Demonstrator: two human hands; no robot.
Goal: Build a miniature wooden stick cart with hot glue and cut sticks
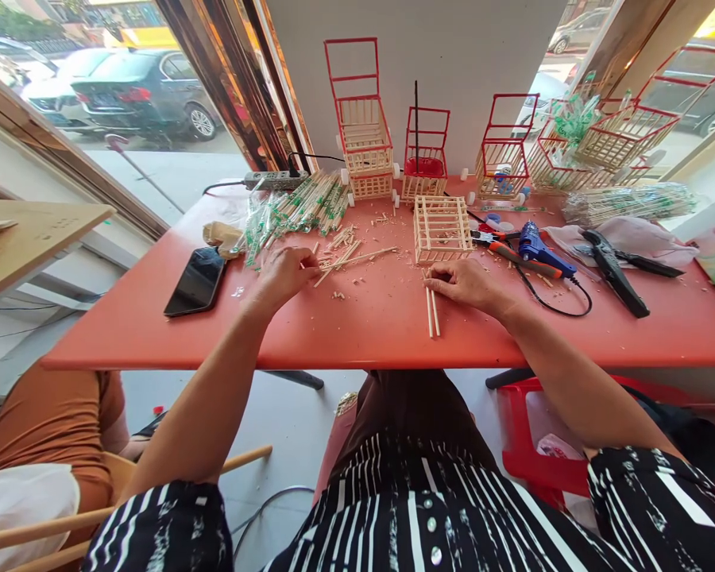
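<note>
Toward the middle left of the red table, my left hand (289, 274) is closed with curled fingertips beside a loose pile of thin wooden sticks (349, 258). A small stick end shows at those fingertips, but what they pinch is mostly hidden. Two wooden sticks (433, 314) lie side by side, pointing at the table's front edge, and the fingers of my right hand (461, 284) are closed on their far ends. Just beyond that hand stands a small slatted wooden crate frame (442, 230), built from the same kind of sticks.
Wrapped stick bundles (310, 202) and a phone (195, 280) are at left. Red-trimmed model carts (366, 131) line the back. At right lie a blue glue gun (539, 248) with its cord, pliers (494, 245) and a black-handled cutter (616, 270). Someone in orange trousers (48, 421) sits at left.
</note>
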